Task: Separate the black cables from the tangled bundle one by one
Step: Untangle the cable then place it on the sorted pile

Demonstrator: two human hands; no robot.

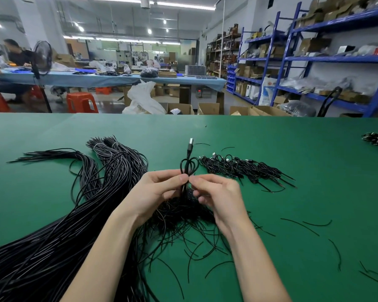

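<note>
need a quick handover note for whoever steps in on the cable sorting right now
Left hand and right hand both pinch one looped USB cable, plug up.
Big tangled bundle lies left on the green table; loose wire offcuts sit under the hands.
Done: a row of coiled cables lies at right.
Left: most of the bundle.

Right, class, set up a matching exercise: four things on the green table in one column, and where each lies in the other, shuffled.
Things:
1. looped USB cable
2. long cable bundle
3. row of coiled cables
4. loose short wire pieces

Places:
A. far left of the table
B. pinched in both hands
C. near right of the table
D. just beyond the right hand

Pairs: 1-B, 2-A, 3-D, 4-C
</note>
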